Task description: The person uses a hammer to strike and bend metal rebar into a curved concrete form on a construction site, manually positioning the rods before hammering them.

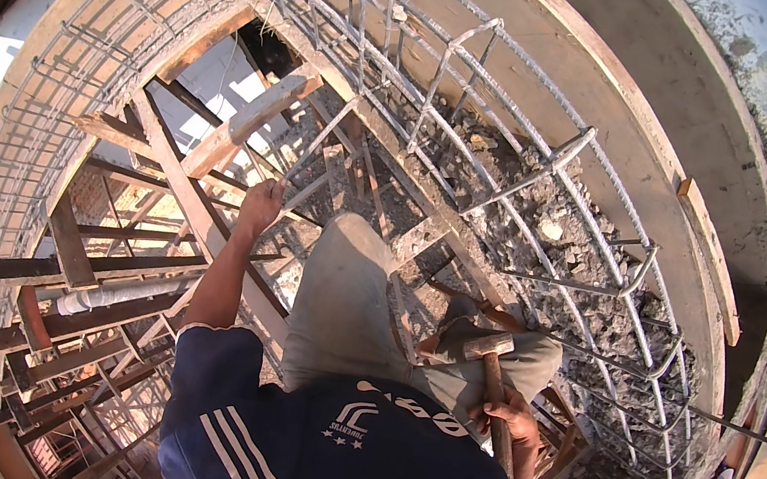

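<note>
My right hand is closed round the wooden handle of a hammer. The hammer's head points away from me, above my right knee. Out ahead on the left, my left hand is closed at the lower end of a thin steel bar. That bar slants up toward a curved cage of reinforcing bars; how the fingers wrap it is partly hidden. Between my hands are my bent legs in grey trousers.
Timber beams and braces cross below on the left, with gaps between them. Broken rubble lies under the cage. A curved formwork board runs round the far right, and a bar mesh lines the left wall.
</note>
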A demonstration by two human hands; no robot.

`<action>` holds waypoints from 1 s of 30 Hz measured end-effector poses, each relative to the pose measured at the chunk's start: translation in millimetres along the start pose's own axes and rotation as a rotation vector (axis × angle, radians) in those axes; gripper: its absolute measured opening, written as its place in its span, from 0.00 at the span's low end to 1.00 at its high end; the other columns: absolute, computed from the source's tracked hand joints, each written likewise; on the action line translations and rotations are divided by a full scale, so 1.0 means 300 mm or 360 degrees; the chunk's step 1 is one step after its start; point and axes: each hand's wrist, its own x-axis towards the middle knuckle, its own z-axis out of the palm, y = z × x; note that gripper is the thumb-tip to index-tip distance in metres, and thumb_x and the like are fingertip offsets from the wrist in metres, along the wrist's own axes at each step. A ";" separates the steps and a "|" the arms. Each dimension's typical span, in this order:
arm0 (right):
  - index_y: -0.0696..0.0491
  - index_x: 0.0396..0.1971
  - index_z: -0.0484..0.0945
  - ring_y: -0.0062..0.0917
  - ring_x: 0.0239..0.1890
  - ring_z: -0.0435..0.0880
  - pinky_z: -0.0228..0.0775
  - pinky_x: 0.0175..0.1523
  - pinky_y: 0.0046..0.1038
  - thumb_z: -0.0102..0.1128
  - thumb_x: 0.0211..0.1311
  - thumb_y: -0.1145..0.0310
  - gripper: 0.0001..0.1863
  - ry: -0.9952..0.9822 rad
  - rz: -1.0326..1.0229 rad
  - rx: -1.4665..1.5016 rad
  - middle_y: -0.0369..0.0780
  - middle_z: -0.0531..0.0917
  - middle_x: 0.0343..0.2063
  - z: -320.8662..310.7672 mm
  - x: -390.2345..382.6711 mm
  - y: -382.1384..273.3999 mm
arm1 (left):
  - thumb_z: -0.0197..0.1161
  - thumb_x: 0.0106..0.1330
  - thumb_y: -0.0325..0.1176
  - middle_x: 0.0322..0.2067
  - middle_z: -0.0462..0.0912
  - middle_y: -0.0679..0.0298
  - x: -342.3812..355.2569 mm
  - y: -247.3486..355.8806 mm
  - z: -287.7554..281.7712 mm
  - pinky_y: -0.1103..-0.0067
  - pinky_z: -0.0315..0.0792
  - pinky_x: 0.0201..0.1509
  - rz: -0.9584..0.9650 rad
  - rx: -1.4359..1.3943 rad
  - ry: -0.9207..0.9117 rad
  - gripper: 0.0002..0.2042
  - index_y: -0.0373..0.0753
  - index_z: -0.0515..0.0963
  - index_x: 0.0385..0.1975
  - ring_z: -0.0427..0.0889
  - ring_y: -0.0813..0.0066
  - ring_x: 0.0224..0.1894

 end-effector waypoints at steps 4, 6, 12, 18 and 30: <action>0.68 0.53 0.64 0.32 0.20 0.84 0.79 0.25 0.29 0.65 0.52 0.72 0.29 0.0003 -0.0008 0.0013 0.52 0.85 0.28 -0.004 0.003 0.005 | 0.50 0.74 0.47 0.31 0.80 0.39 0.053 0.021 0.031 0.54 0.71 0.44 -0.0038 -0.0056 -0.0163 0.22 0.32 0.79 0.32 0.78 0.36 0.39; 0.67 0.52 0.65 0.32 0.19 0.84 0.79 0.25 0.29 0.65 0.52 0.72 0.29 0.0014 0.0002 0.0012 0.52 0.85 0.28 -0.012 -0.002 0.014 | 0.50 0.74 0.48 0.34 0.81 0.39 0.068 0.112 0.038 0.56 0.72 0.47 0.0005 -0.0036 -0.0252 0.22 0.32 0.80 0.35 0.79 0.38 0.41; 0.66 0.50 0.66 0.32 0.20 0.84 0.78 0.25 0.29 0.66 0.52 0.71 0.28 0.0022 0.0006 -0.0027 0.52 0.85 0.28 -0.019 0.003 0.014 | 0.50 0.73 0.50 0.35 0.82 0.42 -0.011 0.148 -0.041 0.60 0.73 0.46 0.0023 0.0059 -0.0500 0.23 0.33 0.80 0.38 0.80 0.42 0.41; 0.65 0.50 0.67 0.32 0.21 0.84 0.78 0.26 0.29 0.67 0.52 0.71 0.28 0.0006 0.0024 0.0003 0.50 0.85 0.27 -0.010 0.001 0.011 | 0.53 0.73 0.49 0.25 0.79 0.44 -0.081 0.065 -0.076 0.60 0.70 0.37 -0.0166 -0.0274 -0.0218 0.23 0.30 0.77 0.29 0.78 0.43 0.31; 0.65 0.46 0.67 0.32 0.20 0.84 0.78 0.24 0.29 0.65 0.53 0.72 0.24 -0.0012 -0.0013 -0.0026 0.51 0.85 0.28 -0.015 0.013 0.003 | 0.48 0.73 0.54 0.34 0.82 0.42 0.225 0.057 0.187 0.58 0.72 0.48 0.0287 0.0029 -0.0286 0.26 0.32 0.78 0.37 0.80 0.40 0.42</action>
